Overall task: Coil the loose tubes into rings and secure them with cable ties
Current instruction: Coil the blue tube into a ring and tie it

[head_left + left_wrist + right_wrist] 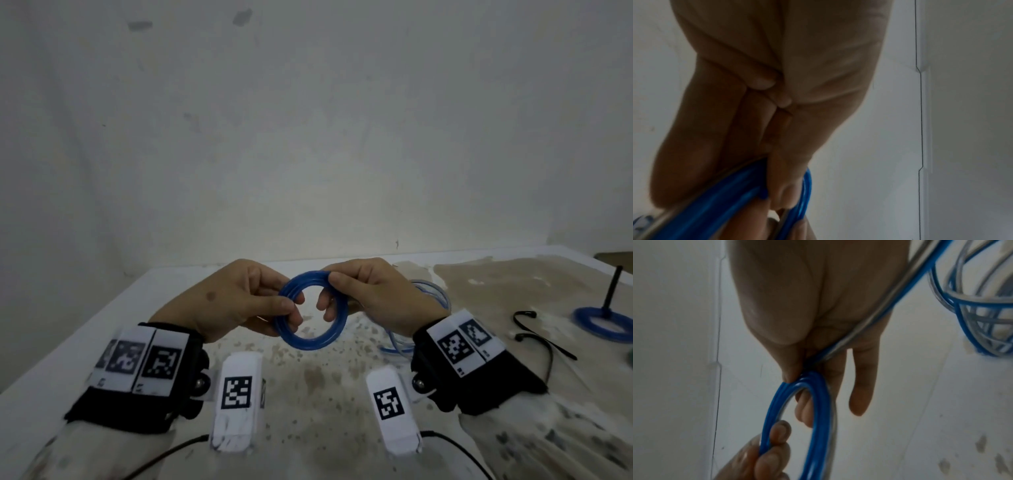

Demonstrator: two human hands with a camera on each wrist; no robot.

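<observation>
A blue tube wound into a ring (310,345) hangs in the air above the table, held between both hands. My left hand (294,310) pinches the ring's left side with thumb and fingertips. My right hand (329,291) pinches its upper right part. In the right wrist view the ring (818,410) sits under my right thumb, and one strand (879,313) runs across the palm to the loose tube pile (972,313). The left wrist view shows my curled left fingers (777,186) on the blue coils (715,211). Black cable ties (543,337) lie on the table to the right.
Loose blue and clear tube (431,294) lies behind my right hand. A finished blue ring (597,331) sits around a black upright peg (613,291) at the far right. The stained white table (308,394) meets a white wall behind.
</observation>
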